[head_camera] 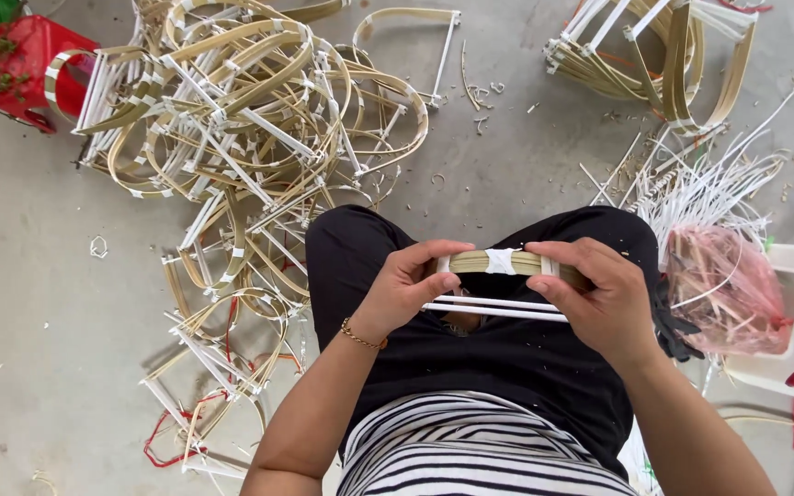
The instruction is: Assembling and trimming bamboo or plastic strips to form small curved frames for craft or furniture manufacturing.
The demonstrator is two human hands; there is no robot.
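The concrete floor [39,303] spreads out ahead of both hands, and the biggest thing on it is the heap of finished frames [241,119], up and to the left of the left hand. A smaller stack of frames [663,55] lies far beyond the right hand, and a bundle of white sticks [709,184] with a pink bag [728,285] sits just right of it. A red stool [25,60] stands far off to the upper left. Over the lap, the left hand [406,285] and the right hand [599,294] are both closed on one bamboo frame [507,264], a bent strip with a white binding at its middle and white sticks below. Doing this well likely means pinching the strip close to the binding on each side, thumbs on top, so the curve stays even and the sticks stay parallel.
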